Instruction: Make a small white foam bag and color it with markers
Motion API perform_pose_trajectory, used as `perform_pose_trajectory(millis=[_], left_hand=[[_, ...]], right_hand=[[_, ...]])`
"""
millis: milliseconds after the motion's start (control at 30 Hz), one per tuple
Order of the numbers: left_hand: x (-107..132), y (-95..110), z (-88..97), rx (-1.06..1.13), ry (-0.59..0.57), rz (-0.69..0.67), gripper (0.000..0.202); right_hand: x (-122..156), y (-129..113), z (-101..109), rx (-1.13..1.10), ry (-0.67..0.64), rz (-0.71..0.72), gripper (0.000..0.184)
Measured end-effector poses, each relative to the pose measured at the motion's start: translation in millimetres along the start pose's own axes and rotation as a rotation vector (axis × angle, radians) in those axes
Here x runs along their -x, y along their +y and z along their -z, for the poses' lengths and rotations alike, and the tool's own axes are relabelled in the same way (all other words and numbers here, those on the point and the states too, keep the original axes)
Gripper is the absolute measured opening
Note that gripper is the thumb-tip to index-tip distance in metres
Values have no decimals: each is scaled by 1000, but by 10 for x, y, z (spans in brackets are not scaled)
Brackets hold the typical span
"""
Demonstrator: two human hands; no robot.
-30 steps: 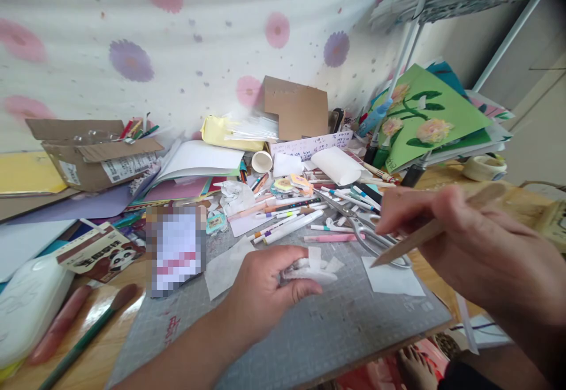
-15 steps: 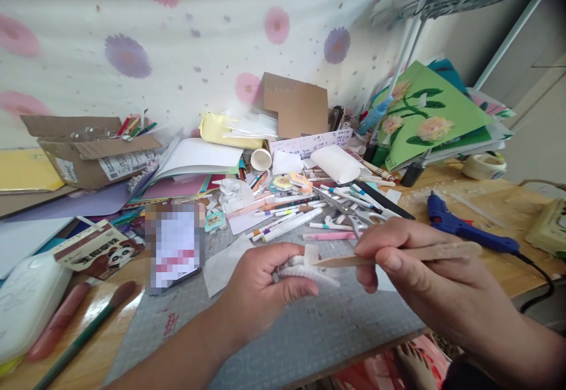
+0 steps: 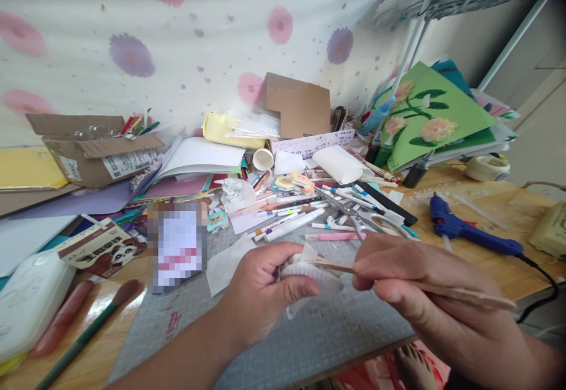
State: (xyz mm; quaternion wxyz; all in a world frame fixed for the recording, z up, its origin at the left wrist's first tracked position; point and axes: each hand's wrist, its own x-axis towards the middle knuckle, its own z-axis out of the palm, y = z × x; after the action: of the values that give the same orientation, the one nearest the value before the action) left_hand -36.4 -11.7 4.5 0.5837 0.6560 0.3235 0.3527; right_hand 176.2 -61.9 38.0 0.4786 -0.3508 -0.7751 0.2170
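Note:
Between the thumb and fingers of my left hand (image 3: 265, 284) is a small white textured piece (image 3: 305, 269), like folded tissue or padded paper; its exact kind is unclear. My right hand (image 3: 424, 296) pinches a thin wooden stick (image 3: 460, 293), flat and pale brown. The stick's narrow tip meets the upper edge of the white piece, and its other end points right past my knuckles. Both hands hover over a grey cutting mat (image 3: 265, 349). Scissors (image 3: 362, 219) lie just behind my right hand, beside several markers (image 3: 287, 225).
A blue glue gun (image 3: 473, 228) rests on the right, its cord trailing down. On the left are a pixelated upright panel (image 3: 177, 248), a green-handled brush (image 3: 88, 334) and a white case (image 3: 33, 301). A cardboard box (image 3: 97, 148) and paper stacks (image 3: 198, 157) stand behind.
My right hand has shifted slightly right and down, and the stick has tilted so its rear end sits lower. The left hand keeps its grip on the white piece. The view has shifted slightly.

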Motion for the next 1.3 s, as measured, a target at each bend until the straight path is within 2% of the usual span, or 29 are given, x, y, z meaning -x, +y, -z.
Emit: perform_pose_trajectory(millis=[100, 300, 433, 600, 867, 1300], left_hand=[[-1, -4, 0, 25, -8, 24, 38], [-1, -13, 7, 44, -4, 64, 42], [-4, -5, 6, 18, -12, 48, 42], [-6, 15, 3, -44, 21, 27, 31], [3, -3, -22, 9, 54, 57, 22], [16, -34, -26, -110, 28, 103, 29]], right_hand=[[-8, 6, -5, 7, 13, 17, 11], [40, 52, -58, -122, 169, -146, 13], [56, 27, -80, -102, 145, -157, 13], [66, 57, -82, -76, 94, -151, 11], [96, 123, -94, -51, 70, -123, 12], [27, 86, -96, -123, 77, -296, 21]])
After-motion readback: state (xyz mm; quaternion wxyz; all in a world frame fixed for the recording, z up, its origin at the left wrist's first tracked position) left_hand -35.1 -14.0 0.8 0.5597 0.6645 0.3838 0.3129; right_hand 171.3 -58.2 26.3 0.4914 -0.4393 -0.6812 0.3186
